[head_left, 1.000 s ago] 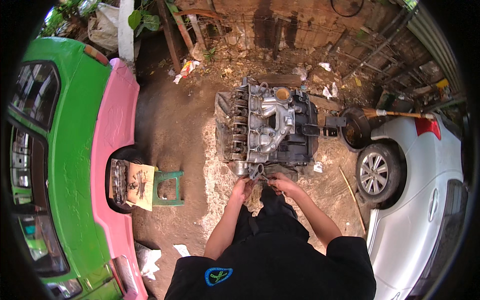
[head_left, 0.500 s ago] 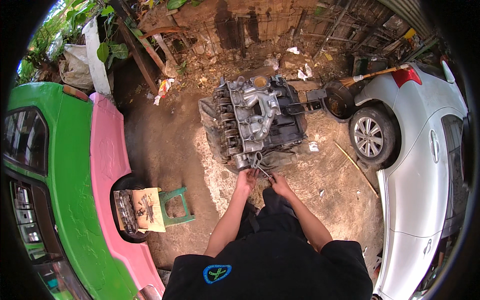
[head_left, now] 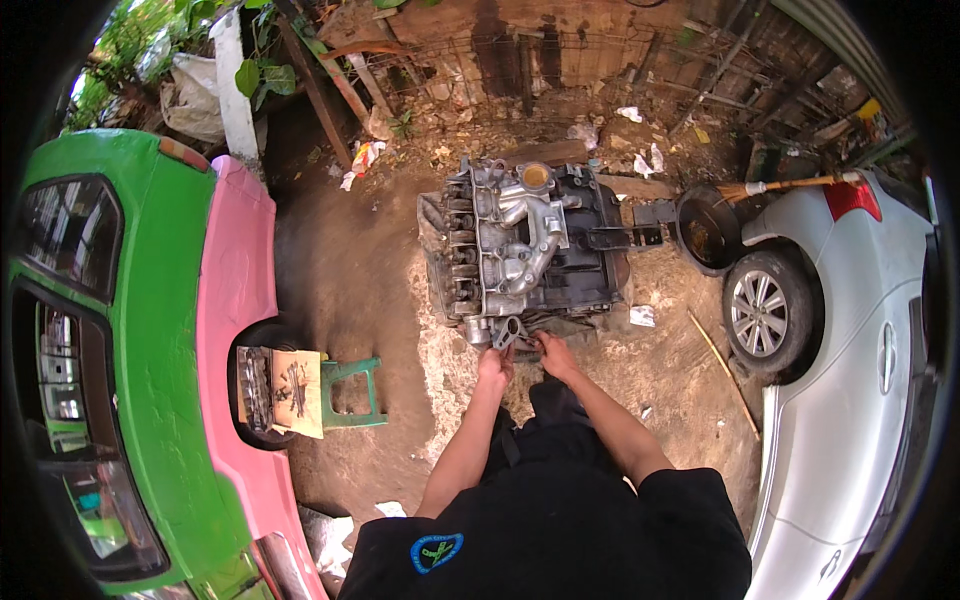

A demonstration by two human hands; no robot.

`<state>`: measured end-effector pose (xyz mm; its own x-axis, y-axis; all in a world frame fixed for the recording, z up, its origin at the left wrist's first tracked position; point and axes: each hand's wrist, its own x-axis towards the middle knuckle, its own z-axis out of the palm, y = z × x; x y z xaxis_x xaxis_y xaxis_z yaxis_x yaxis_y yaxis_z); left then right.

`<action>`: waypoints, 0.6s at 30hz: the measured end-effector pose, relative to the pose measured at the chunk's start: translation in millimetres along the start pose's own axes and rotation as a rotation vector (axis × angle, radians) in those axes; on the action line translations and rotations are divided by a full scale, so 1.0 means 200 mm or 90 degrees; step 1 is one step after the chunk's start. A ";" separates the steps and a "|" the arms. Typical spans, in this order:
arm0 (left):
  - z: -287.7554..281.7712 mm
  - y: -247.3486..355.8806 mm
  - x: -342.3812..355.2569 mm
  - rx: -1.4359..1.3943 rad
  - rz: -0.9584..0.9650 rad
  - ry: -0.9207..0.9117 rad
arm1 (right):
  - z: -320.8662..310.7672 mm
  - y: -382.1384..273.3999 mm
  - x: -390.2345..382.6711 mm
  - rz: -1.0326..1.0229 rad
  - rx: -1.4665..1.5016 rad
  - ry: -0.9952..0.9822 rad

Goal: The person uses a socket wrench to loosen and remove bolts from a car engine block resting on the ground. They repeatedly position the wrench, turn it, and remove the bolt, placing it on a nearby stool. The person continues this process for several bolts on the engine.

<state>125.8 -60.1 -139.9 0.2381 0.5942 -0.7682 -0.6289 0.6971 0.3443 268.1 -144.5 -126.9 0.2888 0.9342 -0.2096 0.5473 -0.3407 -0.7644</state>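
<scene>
- Nearest: left hand [head_left: 496,364] low at the engine's near end; fingers closed on the lower edge of a pale metal fitting [head_left: 509,331] with a round opening.
- Right hand [head_left: 556,354] just beside it, fingertips toward the fitting. Cannot tell whether these fingers are clamped on anything.
- Fitting sits at the near-left corner of the engine [head_left: 585,275]; whether fastened or loose, cannot tell.
- Engine stands low between two vehicles. Intake manifold [head_left: 541,238] in place on top; valve gear [head_left: 462,240] bare along the left, no cover over it.
- Progress, judged from the layout: partly assembled; work at the fitting seems unfinished.
- Off left: green stool [head_left: 372,392], cardboard [head_left: 311,424] at its left end bearing a long ribbed metal part [head_left: 256,390] and small dark pieces, all separate from the engine.
- Beyond, right: dark round pan [head_left: 688,240], broom [head_left: 768,186] above.
</scene>
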 end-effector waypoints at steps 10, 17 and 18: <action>0.01 -0.15 0.07 -0.115 0.159 0.070 | -0.09 0.04 0.13 -0.050 0.013 -0.132; 0.07 -0.19 0.05 -0.121 0.229 0.123 | -0.06 0.11 0.16 -0.042 0.070 -0.181; 0.07 -0.19 0.04 -0.122 0.234 0.116 | -0.06 0.11 0.17 -0.017 0.077 -0.194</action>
<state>162.7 -76.4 -152.1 -0.1502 0.6966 -0.7015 -0.7768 0.3557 0.5196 298.7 -121.9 -144.3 0.0176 0.9379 -0.3465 0.4485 -0.3171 -0.8356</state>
